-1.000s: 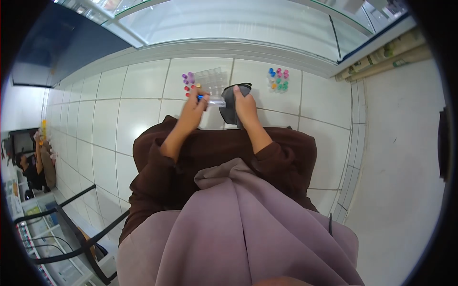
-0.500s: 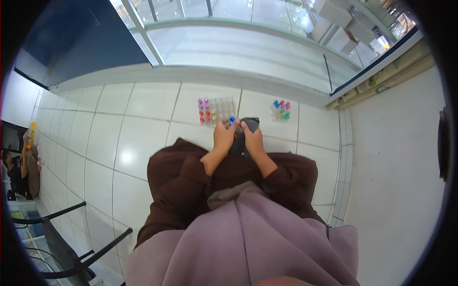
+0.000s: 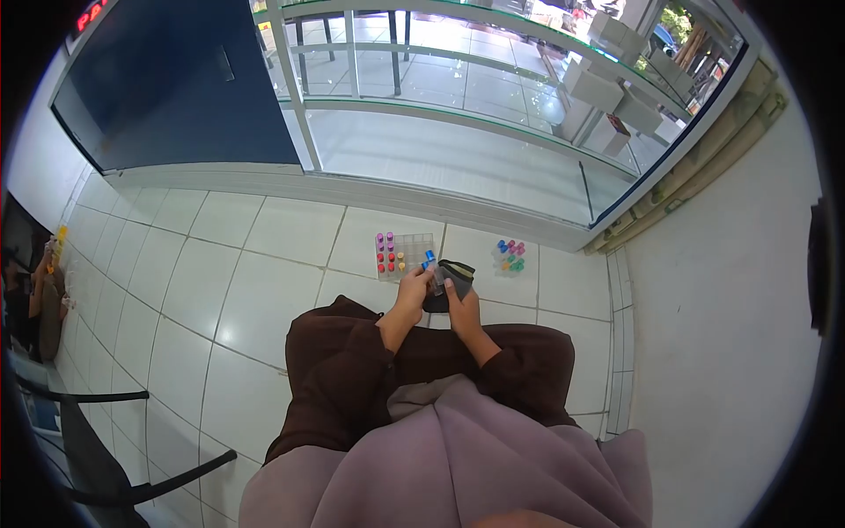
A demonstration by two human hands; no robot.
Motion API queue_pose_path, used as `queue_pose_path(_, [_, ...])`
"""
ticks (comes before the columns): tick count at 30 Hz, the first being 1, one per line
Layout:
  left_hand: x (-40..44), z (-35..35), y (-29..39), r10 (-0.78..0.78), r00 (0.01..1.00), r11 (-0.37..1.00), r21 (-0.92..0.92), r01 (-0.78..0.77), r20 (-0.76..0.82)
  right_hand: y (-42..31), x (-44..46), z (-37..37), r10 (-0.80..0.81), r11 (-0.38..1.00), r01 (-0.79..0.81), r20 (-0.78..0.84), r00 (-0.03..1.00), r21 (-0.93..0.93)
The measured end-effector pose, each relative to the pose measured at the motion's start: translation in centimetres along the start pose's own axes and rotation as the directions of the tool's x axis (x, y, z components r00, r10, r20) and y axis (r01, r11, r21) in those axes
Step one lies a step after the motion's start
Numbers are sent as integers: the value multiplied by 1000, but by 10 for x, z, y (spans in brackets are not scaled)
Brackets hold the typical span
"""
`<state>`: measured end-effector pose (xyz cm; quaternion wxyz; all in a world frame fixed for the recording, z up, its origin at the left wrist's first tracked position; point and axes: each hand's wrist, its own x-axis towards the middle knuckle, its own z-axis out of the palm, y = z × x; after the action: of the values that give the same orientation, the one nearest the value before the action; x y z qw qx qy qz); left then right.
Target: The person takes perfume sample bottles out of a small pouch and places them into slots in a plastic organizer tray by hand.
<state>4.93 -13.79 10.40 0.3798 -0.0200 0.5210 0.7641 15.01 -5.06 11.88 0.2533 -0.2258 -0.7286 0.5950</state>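
Observation:
My left hand (image 3: 410, 297) is closed around small clear vials with blue caps (image 3: 429, 256); the fingers partly hide them, so their number is unclear. Beside it, my right hand (image 3: 464, 306) grips a dark grey pouch (image 3: 459, 275), whose upper edge gapes and shows a yellowish strip. The two hands nearly meet above my lap. Just beyond the left hand, a clear divided rack (image 3: 414, 240) stands on the floor, with purple, red and yellow-capped vials in its left columns. Farther right lies a cluster of blue, pink, orange and green-capped vials (image 3: 510, 258).
White floor tiles (image 3: 255, 290) surround my crossed legs. A glass display case (image 3: 440, 141) and a dark blue panel (image 3: 167, 88) stand ahead, with a white wall (image 3: 704, 352) at right. A black-framed chair (image 3: 97, 449) is at lower left; another person (image 3: 48, 299) sits at far left.
The view has tilted upward, so the hands and rack appear lower. The pouch's top now gapes more visibly, and the blue caps show more clearly at my left fingers.

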Motion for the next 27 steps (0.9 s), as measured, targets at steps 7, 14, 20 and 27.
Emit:
queue_pose_path(7, [-11,-6,21,-67,994,987,-154,54,-83,21,14,-15,373,856,-343,-4,928,386])
queue_pose_path(14, [-32,-3,19,-1,994,965,259,29,-107,-9,-5,-19,302,859,-312,92,949,406])
queue_pose_path(20, [-58,2,-4,87,995,859,509,-53,-43,7,-25,-11,195,920,-302,377,906,251])
queue_pose_path(27, [-54,-15,6,-3,997,983,184,18,-83,2,-40,-8,83,930,-214,394,915,301])
